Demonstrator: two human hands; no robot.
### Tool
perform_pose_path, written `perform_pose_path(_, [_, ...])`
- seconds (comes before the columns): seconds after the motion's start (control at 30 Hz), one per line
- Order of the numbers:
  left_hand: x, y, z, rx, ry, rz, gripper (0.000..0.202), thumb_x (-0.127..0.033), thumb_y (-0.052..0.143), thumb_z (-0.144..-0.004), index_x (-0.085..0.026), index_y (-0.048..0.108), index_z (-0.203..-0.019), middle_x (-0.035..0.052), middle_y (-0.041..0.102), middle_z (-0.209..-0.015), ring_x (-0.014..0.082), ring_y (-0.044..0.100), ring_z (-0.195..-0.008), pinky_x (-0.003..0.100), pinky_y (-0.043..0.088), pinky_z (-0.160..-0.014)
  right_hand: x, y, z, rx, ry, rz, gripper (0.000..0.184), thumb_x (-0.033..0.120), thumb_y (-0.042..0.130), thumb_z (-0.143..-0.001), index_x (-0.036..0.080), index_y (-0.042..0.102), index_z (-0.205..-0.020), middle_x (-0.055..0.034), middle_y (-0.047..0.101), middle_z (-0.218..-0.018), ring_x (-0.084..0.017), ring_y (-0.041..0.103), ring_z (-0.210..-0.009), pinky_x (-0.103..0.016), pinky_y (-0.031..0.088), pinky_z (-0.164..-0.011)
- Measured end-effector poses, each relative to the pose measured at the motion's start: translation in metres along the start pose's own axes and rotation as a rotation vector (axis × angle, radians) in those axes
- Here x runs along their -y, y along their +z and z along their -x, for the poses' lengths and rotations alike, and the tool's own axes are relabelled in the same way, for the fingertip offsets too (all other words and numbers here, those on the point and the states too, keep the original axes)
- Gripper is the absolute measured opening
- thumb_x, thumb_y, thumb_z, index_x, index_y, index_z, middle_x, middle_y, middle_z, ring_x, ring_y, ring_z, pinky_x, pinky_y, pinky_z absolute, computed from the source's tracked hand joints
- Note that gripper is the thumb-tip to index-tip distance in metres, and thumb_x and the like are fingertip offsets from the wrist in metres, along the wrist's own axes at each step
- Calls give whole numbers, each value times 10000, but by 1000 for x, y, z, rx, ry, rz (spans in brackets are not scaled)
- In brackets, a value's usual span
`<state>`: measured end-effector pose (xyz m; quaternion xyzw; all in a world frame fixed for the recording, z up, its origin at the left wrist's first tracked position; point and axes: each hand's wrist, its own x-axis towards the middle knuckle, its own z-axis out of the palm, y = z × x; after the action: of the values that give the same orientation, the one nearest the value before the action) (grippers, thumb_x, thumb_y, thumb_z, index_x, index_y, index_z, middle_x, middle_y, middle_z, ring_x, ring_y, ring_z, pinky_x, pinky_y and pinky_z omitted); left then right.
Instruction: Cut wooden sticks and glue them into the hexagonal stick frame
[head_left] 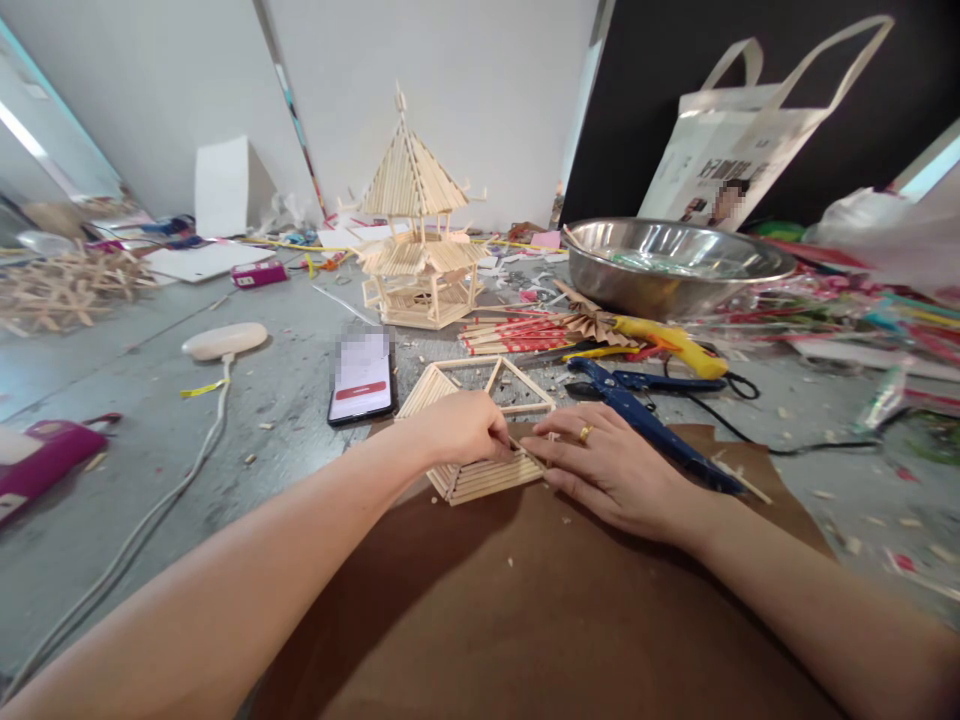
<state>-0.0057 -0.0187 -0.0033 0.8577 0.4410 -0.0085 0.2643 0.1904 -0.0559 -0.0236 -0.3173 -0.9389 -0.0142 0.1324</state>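
A small roof-like frame of thin wooden sticks (491, 480) rests on brown paper in front of me, its near and left sides covered with sticks laid side by side. Its far side shows bare struts. My left hand (466, 425) reaches over the near side with its fingers pinched on a thin stick; the fingertips are partly hidden. From the right, my right hand (611, 460), with a ring on one finger, grips the frame's right corner with thumb and fingers. Behind stands a tiered stick pavilion (420, 250) with a pointed roof.
A phone (362, 380) lies left of the frame. Blue cutters (652, 425) and a yellow-handled glue gun (675, 348) lie to the right, near a steel bowl (675, 265). A white corded device (225, 342) is at left. Red-marked sticks (517, 333) and scraps litter the floor.
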Motion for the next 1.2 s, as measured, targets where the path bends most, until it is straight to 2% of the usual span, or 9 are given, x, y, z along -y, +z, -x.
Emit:
perform_pose_path(0.23, [0, 1, 1, 11, -13, 41, 219, -317, 511, -619, -178, 651, -714, -13, 607, -606, 96, 476, -551, 187, 311, -502, 3, 0, -2, 104, 7, -33, 367, 327, 348, -796, 276, 448, -1145, -45, 492, -1106, -205, 366, -1038, -419, 272, -857])
perform_pose_path(0.4, [-1, 0, 0, 12, 3, 40, 219, -317, 508, -621, -159, 644, -691, -9, 578, -568, 93, 458, -525, 189, 301, -487, 2, 1, -1, 115, 19, -70, 359, 320, 341, -801, 279, 455, -1139, -46, 490, -1114, -204, 356, -1051, -423, 267, -859])
perform_pose_path(0.8, [0, 0, 1, 21, 23, -8, 232, -304, 471, -640, -170, 645, -716, -2, 601, -615, 92, 453, -526, 196, 296, -498, 3, 2, 0, 143, 59, -186, 370, 333, 301, -818, 266, 449, -1150, -42, 479, -1147, -197, 345, -1073, -425, 242, -889])
perform_pose_path(1.0, [-3, 0, 0, 15, 38, -47, 240, -311, 458, -654, -158, 642, -679, -6, 571, -551, 84, 434, -491, 191, 274, -461, 4, 0, -2, 164, 81, -198, 375, 348, 293, -818, 265, 456, -1145, -35, 478, -1152, -192, 346, -1070, -413, 231, -896])
perform_pose_path(1.2, [-2, 1, 0, 8, 47, -44, 238, -302, 466, -652, -163, 650, -708, 2, 601, -599, 88, 456, -512, 191, 281, -474, 4, 1, -2, 158, 92, -183, 368, 343, 292, -820, 267, 461, -1139, -27, 486, -1143, -192, 343, -1068, -413, 230, -891])
